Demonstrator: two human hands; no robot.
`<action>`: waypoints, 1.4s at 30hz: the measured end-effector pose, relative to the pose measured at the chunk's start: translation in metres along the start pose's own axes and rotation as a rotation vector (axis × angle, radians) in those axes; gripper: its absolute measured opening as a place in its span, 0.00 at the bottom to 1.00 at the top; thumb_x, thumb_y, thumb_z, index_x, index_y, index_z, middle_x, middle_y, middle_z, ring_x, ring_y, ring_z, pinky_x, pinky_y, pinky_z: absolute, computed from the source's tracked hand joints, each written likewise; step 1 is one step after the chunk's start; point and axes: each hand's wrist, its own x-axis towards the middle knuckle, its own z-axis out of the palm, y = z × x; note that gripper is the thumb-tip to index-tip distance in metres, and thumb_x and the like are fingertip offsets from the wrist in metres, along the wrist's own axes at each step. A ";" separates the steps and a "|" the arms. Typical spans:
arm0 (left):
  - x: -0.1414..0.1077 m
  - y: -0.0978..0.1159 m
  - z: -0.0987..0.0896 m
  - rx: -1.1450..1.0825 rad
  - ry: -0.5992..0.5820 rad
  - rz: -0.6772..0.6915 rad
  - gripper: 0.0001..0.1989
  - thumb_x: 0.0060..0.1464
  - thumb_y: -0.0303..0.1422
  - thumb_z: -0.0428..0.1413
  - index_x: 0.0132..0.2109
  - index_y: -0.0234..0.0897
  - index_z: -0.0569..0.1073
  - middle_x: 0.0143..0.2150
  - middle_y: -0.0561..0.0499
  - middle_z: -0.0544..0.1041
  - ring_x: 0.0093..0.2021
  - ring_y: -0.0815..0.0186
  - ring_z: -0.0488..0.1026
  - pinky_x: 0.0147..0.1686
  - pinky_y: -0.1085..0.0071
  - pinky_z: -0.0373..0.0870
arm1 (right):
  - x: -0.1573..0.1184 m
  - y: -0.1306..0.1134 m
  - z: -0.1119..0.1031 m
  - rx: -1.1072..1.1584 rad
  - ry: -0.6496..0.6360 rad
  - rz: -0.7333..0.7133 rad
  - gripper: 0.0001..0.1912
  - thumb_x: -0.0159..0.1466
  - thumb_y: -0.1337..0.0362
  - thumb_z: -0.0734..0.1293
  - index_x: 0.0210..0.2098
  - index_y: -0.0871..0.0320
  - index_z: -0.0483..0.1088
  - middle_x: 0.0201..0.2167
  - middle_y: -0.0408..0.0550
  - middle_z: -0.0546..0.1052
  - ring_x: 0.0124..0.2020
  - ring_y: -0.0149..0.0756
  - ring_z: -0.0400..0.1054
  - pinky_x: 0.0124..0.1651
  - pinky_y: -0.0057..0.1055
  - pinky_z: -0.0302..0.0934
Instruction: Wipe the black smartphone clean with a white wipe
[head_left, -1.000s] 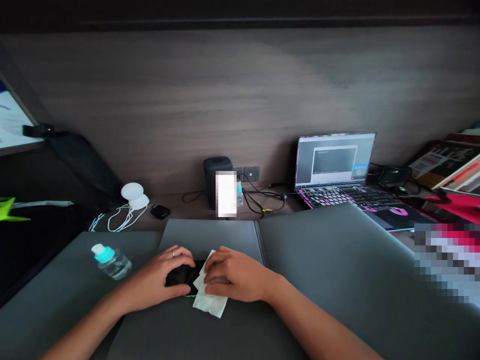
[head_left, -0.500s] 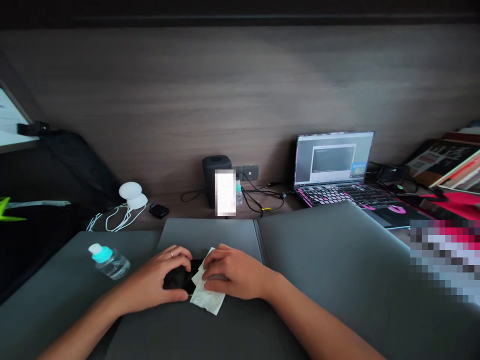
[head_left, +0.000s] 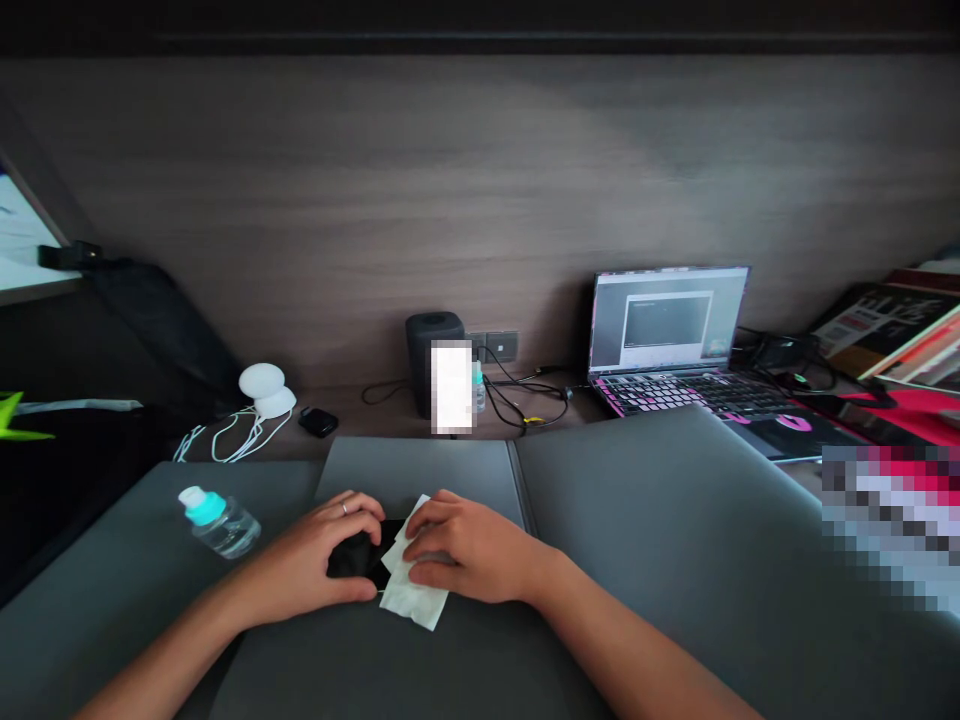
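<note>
A flat, glossy black object (head_left: 354, 556), perhaps a phone, lies on the grey mat (head_left: 450, 670). My left hand (head_left: 326, 560) curls round its left part, with the thumb at the near edge and the fingers at the far edge. A crumpled white tissue (head_left: 417, 597) covers the object's right part, its near end hanging over onto the mat. My right hand (head_left: 465, 550) presses the tissue down with bent fingers. Left of my left hand, a small clear bottle (head_left: 232, 528) with a turquoise collar lies tilted on the mat.
An open laptop (head_left: 667, 330) stands at the back right, with books (head_left: 892, 325) beyond it. Against the wall are a dark speaker (head_left: 418, 370), black cables (head_left: 517, 400), a white lamp-like device (head_left: 264, 388) with a cord and a small black case (head_left: 318, 422).
My right hand and the tissue have shifted very slightly to the left. My left hand keeps its place round the black object.
</note>
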 end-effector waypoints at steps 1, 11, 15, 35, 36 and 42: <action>0.000 0.000 0.000 -0.005 0.002 0.002 0.14 0.50 0.29 0.63 0.43 0.45 0.70 0.56 0.51 0.68 0.58 0.56 0.65 0.57 0.62 0.62 | 0.000 0.000 0.000 0.004 -0.005 -0.003 0.12 0.68 0.61 0.65 0.45 0.61 0.78 0.47 0.53 0.77 0.47 0.36 0.69 0.56 0.33 0.58; -0.001 0.003 0.000 -0.025 0.013 0.013 0.13 0.50 0.29 0.62 0.43 0.44 0.70 0.56 0.50 0.69 0.57 0.56 0.66 0.56 0.61 0.63 | 0.000 0.002 0.000 0.013 -0.005 0.009 0.12 0.68 0.61 0.66 0.44 0.61 0.77 0.46 0.52 0.76 0.47 0.35 0.69 0.56 0.32 0.58; -0.001 0.003 -0.001 -0.027 0.028 0.015 0.13 0.51 0.28 0.61 0.43 0.45 0.71 0.56 0.51 0.70 0.57 0.56 0.66 0.55 0.63 0.64 | 0.000 0.003 0.000 0.006 -0.011 0.008 0.12 0.68 0.61 0.66 0.45 0.61 0.77 0.47 0.53 0.76 0.48 0.36 0.69 0.56 0.33 0.58; -0.001 0.000 -0.001 -0.037 0.032 0.039 0.15 0.48 0.27 0.62 0.43 0.44 0.71 0.56 0.50 0.70 0.57 0.55 0.67 0.54 0.62 0.65 | 0.002 0.000 0.002 -0.035 -0.021 -0.034 0.12 0.69 0.61 0.64 0.44 0.60 0.77 0.45 0.51 0.77 0.47 0.35 0.69 0.55 0.31 0.58; -0.002 -0.001 0.000 -0.039 0.032 0.043 0.15 0.48 0.28 0.62 0.43 0.44 0.71 0.56 0.50 0.70 0.57 0.54 0.67 0.54 0.62 0.65 | 0.002 0.000 0.002 -0.037 -0.025 -0.036 0.12 0.69 0.61 0.64 0.44 0.60 0.77 0.45 0.51 0.77 0.47 0.35 0.69 0.55 0.31 0.58; -0.002 -0.001 0.001 -0.035 0.035 0.036 0.15 0.48 0.28 0.63 0.43 0.44 0.72 0.56 0.50 0.70 0.57 0.54 0.67 0.55 0.62 0.65 | 0.001 0.000 0.003 -0.037 -0.022 -0.052 0.12 0.70 0.61 0.64 0.44 0.60 0.77 0.46 0.50 0.77 0.48 0.35 0.69 0.56 0.31 0.57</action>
